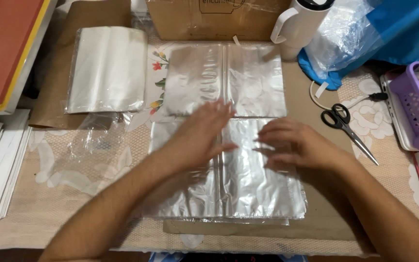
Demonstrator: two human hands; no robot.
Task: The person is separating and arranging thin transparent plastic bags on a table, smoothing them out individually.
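While flat, both hands [248, 138] on foil bags [258, 189]

Glossy, crinkled silver foil pouches [248, 165] on matt cardboard [326, 213].

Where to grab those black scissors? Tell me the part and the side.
Take the scissors by the black loop handles at their upper left end, coming from the left. The blades run down-right and end in a point. They lie flat, closed, with open table beside the handles.
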